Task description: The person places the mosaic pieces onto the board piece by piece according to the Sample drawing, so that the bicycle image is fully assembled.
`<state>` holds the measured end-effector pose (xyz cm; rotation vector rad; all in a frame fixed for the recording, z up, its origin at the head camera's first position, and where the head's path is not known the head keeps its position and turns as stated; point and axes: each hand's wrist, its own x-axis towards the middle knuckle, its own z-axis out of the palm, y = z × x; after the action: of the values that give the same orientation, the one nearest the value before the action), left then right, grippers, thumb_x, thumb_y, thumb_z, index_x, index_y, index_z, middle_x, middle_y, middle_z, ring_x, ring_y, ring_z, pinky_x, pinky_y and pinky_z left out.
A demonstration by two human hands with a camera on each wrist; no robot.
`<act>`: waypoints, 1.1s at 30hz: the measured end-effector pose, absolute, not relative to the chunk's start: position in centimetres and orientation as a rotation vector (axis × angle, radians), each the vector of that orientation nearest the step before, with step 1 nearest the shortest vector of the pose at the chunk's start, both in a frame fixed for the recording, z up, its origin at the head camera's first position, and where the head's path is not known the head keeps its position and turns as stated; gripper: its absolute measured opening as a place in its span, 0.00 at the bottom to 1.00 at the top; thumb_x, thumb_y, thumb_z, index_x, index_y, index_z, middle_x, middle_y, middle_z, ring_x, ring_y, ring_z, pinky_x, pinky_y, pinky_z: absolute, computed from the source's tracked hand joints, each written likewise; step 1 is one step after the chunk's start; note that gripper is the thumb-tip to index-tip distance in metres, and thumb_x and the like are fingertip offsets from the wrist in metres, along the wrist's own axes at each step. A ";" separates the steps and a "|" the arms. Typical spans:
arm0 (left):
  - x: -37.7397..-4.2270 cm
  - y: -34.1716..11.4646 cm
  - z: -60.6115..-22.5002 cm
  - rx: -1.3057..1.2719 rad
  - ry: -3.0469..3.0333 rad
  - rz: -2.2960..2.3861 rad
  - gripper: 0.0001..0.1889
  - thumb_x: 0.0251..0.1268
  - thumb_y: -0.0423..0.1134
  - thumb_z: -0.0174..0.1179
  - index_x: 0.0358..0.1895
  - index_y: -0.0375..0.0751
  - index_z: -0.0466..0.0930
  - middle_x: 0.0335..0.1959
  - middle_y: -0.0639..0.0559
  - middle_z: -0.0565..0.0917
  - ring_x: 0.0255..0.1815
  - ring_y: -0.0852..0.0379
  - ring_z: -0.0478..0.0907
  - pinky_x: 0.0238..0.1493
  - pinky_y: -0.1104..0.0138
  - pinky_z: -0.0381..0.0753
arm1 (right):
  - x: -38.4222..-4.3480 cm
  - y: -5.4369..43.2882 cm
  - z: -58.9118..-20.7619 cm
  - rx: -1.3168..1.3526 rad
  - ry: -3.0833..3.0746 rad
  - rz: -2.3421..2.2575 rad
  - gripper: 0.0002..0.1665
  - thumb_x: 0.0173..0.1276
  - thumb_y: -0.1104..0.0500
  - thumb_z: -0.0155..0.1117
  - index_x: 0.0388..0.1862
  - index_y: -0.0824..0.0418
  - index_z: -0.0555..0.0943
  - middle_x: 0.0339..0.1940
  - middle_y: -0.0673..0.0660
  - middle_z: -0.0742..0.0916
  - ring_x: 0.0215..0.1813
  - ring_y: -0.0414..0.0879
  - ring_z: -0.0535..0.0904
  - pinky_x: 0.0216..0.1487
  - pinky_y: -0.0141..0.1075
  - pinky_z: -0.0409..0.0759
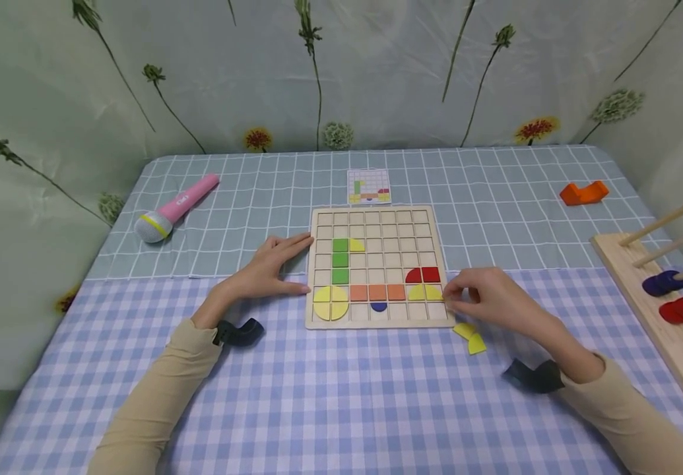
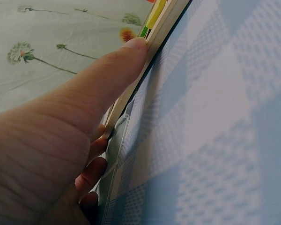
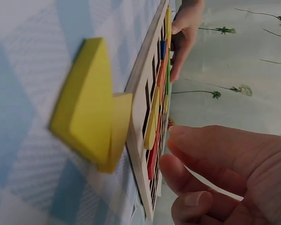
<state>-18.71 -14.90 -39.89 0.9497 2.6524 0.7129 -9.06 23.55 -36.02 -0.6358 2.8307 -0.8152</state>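
Note:
A wooden grid board [image 1: 377, 323] lies on the table with coloured pieces in its cells: green squares [image 1: 340, 259], orange squares [image 1: 377, 292], a red square [image 1: 430, 274], yellow quarter circles [image 1: 330, 303] and a blue half circle [image 1: 379, 307]. My left hand [image 1: 266, 267] rests at the board's left edge, thumb and fingers spread straight against it. At the right edge, my right hand [image 1: 495, 300] hovers beside a yellow piece [image 3: 151, 126]; thumb and index finger bend toward each other with a small gap and nothing between them. Two loose yellow pieces [image 1: 470, 338] lie just below that hand.
Behind the board lies a small pattern card [image 1: 369, 187]. A pink toy microphone [image 1: 181, 206] is at the back left, an orange block [image 1: 585, 192] at the back right. A wooden bead rack [image 1: 644, 290] with red and blue beads stands along the right side.

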 end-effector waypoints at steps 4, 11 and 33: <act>-18.7 -14.8 -40.0 0.947 2.645 0.711 0.49 0.50 0.55 0.68 0.74 0.48 0.52 0.76 0.49 0.54 0.59 0.49 0.58 0.57 0.55 0.58 | -8.4 24.1 -36.1 -0.599 2.825 -0.789 0.06 0.54 0.64 0.70 0.29 0.54 0.84 0.22 0.43 0.81 0.23 0.32 0.66 0.26 0.27 0.67; -18.8 -14.8 -40.0 0.920 2.649 0.717 0.50 0.49 0.54 0.69 0.74 0.49 0.51 0.77 0.50 0.53 0.60 0.49 0.57 0.59 0.54 0.58 | -7.4 24.9 -36.2 -0.466 2.797 -0.720 0.04 0.55 0.61 0.69 0.32 0.55 0.85 0.21 0.44 0.79 0.24 0.34 0.65 0.26 0.27 0.65; -18.6 -15.0 -39.7 0.947 2.648 0.724 0.49 0.49 0.54 0.69 0.74 0.46 0.52 0.76 0.49 0.54 0.60 0.48 0.58 0.58 0.55 0.58 | -5.7 24.0 -36.5 -0.433 2.886 -0.500 0.11 0.49 0.59 0.72 0.33 0.54 0.82 0.19 0.44 0.77 0.24 0.37 0.66 0.26 0.28 0.63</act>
<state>-18.64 -15.02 -39.72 0.9468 2.6477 0.7242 -5.71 24.01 -36.50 -0.4331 2.8865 -0.4998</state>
